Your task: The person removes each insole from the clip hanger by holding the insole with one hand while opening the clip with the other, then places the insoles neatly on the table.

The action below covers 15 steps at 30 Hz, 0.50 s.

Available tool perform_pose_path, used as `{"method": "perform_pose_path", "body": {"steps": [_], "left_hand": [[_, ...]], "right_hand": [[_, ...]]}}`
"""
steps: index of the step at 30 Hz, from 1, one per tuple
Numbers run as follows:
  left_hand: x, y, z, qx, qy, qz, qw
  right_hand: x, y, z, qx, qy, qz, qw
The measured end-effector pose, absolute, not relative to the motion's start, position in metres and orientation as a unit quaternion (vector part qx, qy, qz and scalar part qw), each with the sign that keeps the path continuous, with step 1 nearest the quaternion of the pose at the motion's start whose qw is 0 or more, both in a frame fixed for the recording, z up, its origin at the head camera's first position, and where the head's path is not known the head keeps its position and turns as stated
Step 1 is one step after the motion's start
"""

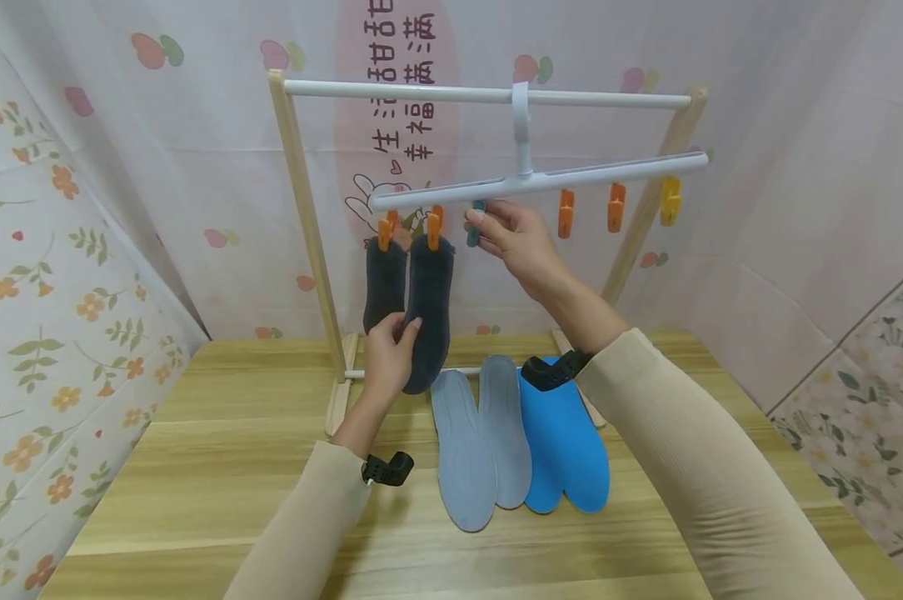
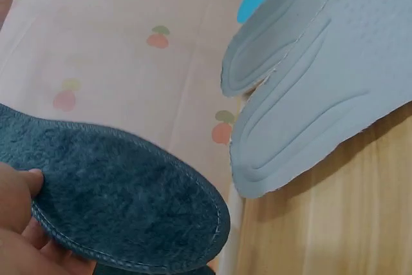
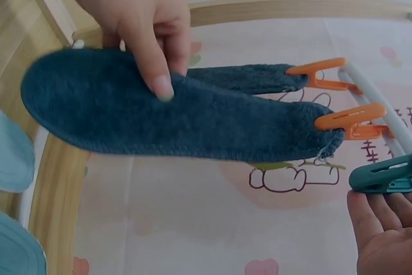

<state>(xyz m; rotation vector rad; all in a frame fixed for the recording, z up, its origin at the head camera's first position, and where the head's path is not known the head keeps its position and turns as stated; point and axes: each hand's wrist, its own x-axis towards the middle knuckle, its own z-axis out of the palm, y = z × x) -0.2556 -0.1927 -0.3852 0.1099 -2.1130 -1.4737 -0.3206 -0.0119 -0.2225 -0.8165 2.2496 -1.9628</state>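
Observation:
My left hand (image 1: 386, 358) pinches a dark blue fuzzy insole (image 1: 431, 287) by its edge, thumb on the face and fingers behind. An orange clothespin (image 1: 434, 231) clamps that insole's upper end. Behind it a second dark insole (image 1: 384, 279) hangs from another orange clothespin (image 1: 385, 234). Up at the white hanger (image 1: 451, 194), my right hand (image 1: 525, 247) holds a teal clothespin (image 1: 473, 237) between thumb and fingers. In the right wrist view the fingertips lie under the teal clothespin (image 3: 380, 175), with the thumb out of sight there.
The hanger tilts, hooked on the rack's white top bar (image 1: 436, 92). Orange clothespins (image 1: 566, 214) and a yellow clothespin (image 1: 671, 202) hang at its right. On the wooden table (image 1: 226, 467) lie two grey insoles (image 1: 466, 467) and a blue pair (image 1: 571, 442).

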Motion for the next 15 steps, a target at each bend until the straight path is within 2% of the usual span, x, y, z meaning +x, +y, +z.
{"method": "perform_pose_path", "body": {"steps": [4, 12, 15], "left_hand": [[-0.245, -0.192, -0.391, 0.023, -0.772, -0.582, 0.255], [-0.225, -0.194, -0.41, 0.026, -0.767, -0.634, 0.092], [-0.221, -0.193, -0.418, 0.018, -0.762, -0.641, 0.088]], "right_hand": [[-0.323, -0.008, -0.224, -0.266, 0.732, -0.628, 0.017], [-0.322, -0.004, -0.231, -0.276, 0.722, -0.634, 0.011], [-0.32, -0.004, -0.232, -0.278, 0.715, -0.641, 0.01]]}}
